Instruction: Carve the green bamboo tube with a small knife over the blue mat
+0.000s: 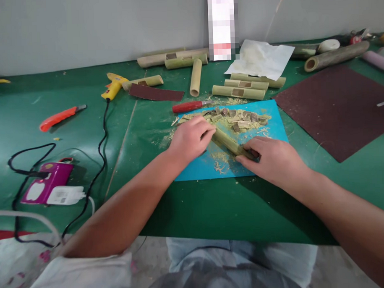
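Note:
A green bamboo tube (227, 141) lies slantwise between my two hands, over a blue sheet (193, 171). My left hand (193, 137) has its fingers closed on the tube's upper left end. At the lower right end, my right hand (269, 158) grips it between thumb and fingers. Just beyond the hands, bamboo chips and shavings (241, 119) are heaped on the sheet. A red-handled knife (190, 106) rests at the sheet's far edge, its blade end among the debris.
Several cut bamboo tubes (239, 92) lie at the back, near a white paper (260, 57). Brown sandpaper (338, 113) is on the right. To the left are a yellow glue gun (114, 86), an orange utility knife (60, 118) and a purple power strip (48, 182) with cables.

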The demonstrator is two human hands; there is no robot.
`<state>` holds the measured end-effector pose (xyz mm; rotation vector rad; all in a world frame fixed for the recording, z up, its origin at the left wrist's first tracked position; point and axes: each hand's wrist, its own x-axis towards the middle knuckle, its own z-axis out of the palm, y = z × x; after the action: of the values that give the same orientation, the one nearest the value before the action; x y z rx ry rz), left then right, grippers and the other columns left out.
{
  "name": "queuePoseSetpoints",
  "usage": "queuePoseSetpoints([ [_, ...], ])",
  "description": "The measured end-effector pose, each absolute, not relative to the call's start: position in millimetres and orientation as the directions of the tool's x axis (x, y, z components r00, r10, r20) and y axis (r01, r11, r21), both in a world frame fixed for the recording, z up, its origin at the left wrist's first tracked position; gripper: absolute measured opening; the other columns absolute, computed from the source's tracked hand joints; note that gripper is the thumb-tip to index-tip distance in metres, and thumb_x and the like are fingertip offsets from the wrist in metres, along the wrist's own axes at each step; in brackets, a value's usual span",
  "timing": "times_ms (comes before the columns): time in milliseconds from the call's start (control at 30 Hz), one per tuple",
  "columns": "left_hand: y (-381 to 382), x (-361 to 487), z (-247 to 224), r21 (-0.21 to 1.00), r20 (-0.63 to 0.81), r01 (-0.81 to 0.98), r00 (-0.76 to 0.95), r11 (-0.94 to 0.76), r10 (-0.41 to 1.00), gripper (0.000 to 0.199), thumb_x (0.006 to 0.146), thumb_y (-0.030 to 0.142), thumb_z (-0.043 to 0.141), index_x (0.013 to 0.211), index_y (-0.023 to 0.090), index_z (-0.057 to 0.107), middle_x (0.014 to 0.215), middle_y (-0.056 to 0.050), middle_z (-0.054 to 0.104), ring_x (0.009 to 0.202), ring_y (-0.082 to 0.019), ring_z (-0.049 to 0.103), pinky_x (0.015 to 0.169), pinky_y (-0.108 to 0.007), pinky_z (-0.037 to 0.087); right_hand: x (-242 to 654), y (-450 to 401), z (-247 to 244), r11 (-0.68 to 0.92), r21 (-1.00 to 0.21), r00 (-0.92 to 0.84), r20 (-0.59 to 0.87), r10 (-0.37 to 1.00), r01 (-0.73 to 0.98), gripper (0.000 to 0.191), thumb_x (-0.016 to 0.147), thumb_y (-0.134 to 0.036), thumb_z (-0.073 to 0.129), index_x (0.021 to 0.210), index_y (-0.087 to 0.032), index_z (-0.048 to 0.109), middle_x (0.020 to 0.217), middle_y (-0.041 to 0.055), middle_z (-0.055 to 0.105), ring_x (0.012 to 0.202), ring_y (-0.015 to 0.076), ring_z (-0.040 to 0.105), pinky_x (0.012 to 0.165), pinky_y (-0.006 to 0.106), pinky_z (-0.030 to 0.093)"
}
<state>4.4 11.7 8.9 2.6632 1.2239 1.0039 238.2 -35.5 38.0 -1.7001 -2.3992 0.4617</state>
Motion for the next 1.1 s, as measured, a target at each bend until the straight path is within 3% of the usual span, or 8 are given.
queuePoseSetpoints([
  [167, 5, 8, 11, 0.260, 0.473, 0.606, 0.599, -0.752, 0.646, 0.022, 0.101, 0.025, 0.053, 0.098, 0.015, 0.073, 0.086, -0.005, 0.068, 0.078, -0.015, 0.066, 0.069, -0.025, 0.053, 237, -36, 39, 0.304, -0.307, -0.337, -0.060, 0.940, 0.902, 0.025, 0.086, -0.041, 0.061, 0.072, -0.021, 0.056, 0.075, 0.0010, 0.060, 0.063, 0.0137, 0.048, 0.056, 0.030, 0.025],
  [367, 4, 6, 12, 0.231, 0.507, 0.665, 0.540, -0.710, 0.672, 0.021, 0.100, 0.023, 0.054, 0.093, 0.015, 0.072, 0.090, -0.006, 0.069, 0.081, -0.016, 0.066, 0.072, -0.027, 0.054, 236, -38, 38, 0.322, -0.282, -0.346, -0.038, 0.937, 0.904, 0.025, 0.088, -0.041, 0.060, 0.074, -0.020, 0.057, 0.077, 0.0016, 0.061, 0.065, 0.0139, 0.049, 0.057, 0.030, 0.025],
  [533, 1, 7, 15, 0.228, 0.448, 0.633, 0.606, -0.740, 0.657, 0.023, 0.102, 0.024, 0.051, 0.093, 0.015, 0.071, 0.090, -0.006, 0.069, 0.083, -0.016, 0.066, 0.073, -0.028, 0.054, 234, -42, 38, 0.351, -0.218, -0.359, 0.005, 0.933, 0.911, 0.024, 0.088, -0.040, 0.061, 0.076, -0.020, 0.060, 0.079, 0.0030, 0.063, 0.066, 0.0148, 0.051, 0.058, 0.031, 0.024],
  [667, -4, 9, 17, 0.199, 0.484, 0.668, 0.569, -0.717, 0.664, 0.023, 0.101, 0.023, 0.051, 0.091, 0.015, 0.070, 0.088, -0.006, 0.068, 0.080, -0.016, 0.064, 0.070, -0.027, 0.052, 234, -43, 37, 0.362, -0.201, -0.366, 0.019, 0.930, 0.910, 0.024, 0.089, -0.041, 0.061, 0.077, -0.020, 0.061, 0.079, 0.0035, 0.063, 0.065, 0.0150, 0.051, 0.057, 0.031, 0.024],
  [800, -12, 13, 17, 0.167, 0.409, 0.635, 0.651, -0.754, 0.639, 0.027, 0.102, 0.022, 0.048, 0.086, 0.016, 0.069, 0.082, -0.005, 0.065, 0.074, -0.015, 0.061, 0.066, -0.026, 0.049, 234, -42, 37, 0.344, -0.203, -0.350, 0.008, 0.937, 0.917, 0.026, 0.089, -0.042, 0.061, 0.076, -0.020, 0.060, 0.078, 0.0035, 0.062, 0.064, 0.0150, 0.051, 0.057, 0.031, 0.023],
  [1000, -5, 6, 14, 0.217, 0.497, 0.692, 0.529, -0.688, 0.688, 0.024, 0.101, 0.023, 0.050, 0.088, 0.015, 0.069, 0.087, -0.006, 0.066, 0.077, -0.016, 0.063, 0.070, -0.027, 0.051, 232, -43, 36, 0.334, -0.233, -0.350, -0.028, 0.936, 0.913, 0.028, 0.091, -0.044, 0.058, 0.076, -0.020, 0.058, 0.079, 0.0033, 0.063, 0.065, 0.0151, 0.051, 0.056, 0.031, 0.022],
  [1100, -7, 10, 14, 0.243, 0.469, 0.656, 0.565, -0.714, 0.679, 0.025, 0.102, 0.025, 0.050, 0.089, 0.015, 0.070, 0.088, -0.007, 0.067, 0.078, -0.016, 0.064, 0.070, -0.027, 0.052, 232, -45, 38, 0.347, -0.223, -0.358, -0.006, 0.934, 0.911, 0.029, 0.091, -0.045, 0.057, 0.077, -0.020, 0.059, 0.079, 0.0032, 0.063, 0.064, 0.0151, 0.051, 0.057, 0.032, 0.023],
])
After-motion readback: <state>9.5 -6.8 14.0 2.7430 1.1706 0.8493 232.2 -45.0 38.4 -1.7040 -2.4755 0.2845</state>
